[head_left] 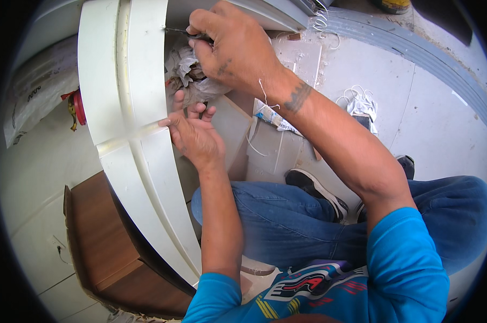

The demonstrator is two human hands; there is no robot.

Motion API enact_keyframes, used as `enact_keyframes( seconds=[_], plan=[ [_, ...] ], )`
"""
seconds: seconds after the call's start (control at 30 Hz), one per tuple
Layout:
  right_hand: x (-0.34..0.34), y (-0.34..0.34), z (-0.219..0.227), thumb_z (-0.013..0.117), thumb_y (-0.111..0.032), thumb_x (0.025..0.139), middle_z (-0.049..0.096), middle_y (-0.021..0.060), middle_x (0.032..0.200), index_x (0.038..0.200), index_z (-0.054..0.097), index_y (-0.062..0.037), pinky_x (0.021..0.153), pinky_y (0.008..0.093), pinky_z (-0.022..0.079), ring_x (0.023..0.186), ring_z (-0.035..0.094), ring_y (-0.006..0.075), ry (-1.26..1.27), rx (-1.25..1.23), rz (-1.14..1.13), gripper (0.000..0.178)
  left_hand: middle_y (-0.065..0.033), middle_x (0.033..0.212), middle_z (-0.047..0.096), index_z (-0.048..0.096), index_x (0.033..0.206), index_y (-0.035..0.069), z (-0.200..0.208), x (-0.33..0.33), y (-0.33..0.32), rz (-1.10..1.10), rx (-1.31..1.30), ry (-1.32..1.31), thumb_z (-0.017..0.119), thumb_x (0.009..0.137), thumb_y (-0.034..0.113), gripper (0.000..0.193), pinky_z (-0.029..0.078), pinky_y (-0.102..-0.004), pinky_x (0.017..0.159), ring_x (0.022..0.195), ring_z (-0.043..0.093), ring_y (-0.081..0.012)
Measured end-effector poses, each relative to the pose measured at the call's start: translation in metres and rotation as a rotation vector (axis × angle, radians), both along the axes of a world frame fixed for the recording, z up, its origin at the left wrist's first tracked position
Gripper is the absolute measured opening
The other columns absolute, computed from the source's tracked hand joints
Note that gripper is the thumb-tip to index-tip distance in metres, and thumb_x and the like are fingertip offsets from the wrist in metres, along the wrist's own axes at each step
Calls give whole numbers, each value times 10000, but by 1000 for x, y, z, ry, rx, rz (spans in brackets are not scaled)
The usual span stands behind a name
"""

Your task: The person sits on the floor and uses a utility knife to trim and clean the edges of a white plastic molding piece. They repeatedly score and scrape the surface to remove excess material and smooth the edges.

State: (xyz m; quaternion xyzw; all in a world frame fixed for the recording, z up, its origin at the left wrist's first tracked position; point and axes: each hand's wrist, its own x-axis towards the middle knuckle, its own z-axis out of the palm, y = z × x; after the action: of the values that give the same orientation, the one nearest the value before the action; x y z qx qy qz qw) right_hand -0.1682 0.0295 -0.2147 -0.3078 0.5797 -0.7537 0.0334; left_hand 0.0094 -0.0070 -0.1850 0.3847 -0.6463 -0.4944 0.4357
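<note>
A white grooved frame (151, 70) runs down the left of the view, with a crossbar (130, 134) joining it midway. My right hand (230, 46) is closed round a thin dark tool (199, 37); its slim shaft reaches the frame's right edge near the top. The tool's exact kind is mostly hidden by the fingers. Lower down, my left hand (197, 134) has its fingers apart, palm up, and one digit rests on the frame where the crossbar meets it. Crumpled pale plastic (192, 75) lies behind and between the two hands.
A brown wooden box-like piece (109, 231) stands at lower left. Left of the frame are a white sack (41, 91) and a red round object (79, 106). A white cloth (363, 105) and loose white strings lie on the floor at right. Grey metal tracks (432, 59) line the far side.
</note>
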Motion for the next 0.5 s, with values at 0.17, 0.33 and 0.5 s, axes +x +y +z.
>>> enact_keyframes(
  seconds=[0.17,0.33,0.5],
  plan=[
    [11,8,0,763,-107,925,688,176,1019,1109,755,-92,758,509,628,894,743,405,41,-15,16,185,-63,1462,596,406,1650,155,-1,2,-2,-9,0,3,701,1043,663,845,538,-390,884,990,610,-147],
    [24,12,0,747,-112,925,676,179,1009,1087,752,-80,727,506,621,869,734,399,49,-33,31,165,-70,1497,575,391,1655,152,0,2,-1,-21,26,3,683,1042,679,859,540,-425,990,1190,621,-199],
    [44,20,0,764,-84,902,659,152,998,1079,715,-76,742,488,587,878,696,383,-8,3,103,184,-94,1511,563,386,1639,112,-1,3,-4,-46,-11,1,638,1063,680,847,529,-488,1135,1382,576,-273]
  ],
)
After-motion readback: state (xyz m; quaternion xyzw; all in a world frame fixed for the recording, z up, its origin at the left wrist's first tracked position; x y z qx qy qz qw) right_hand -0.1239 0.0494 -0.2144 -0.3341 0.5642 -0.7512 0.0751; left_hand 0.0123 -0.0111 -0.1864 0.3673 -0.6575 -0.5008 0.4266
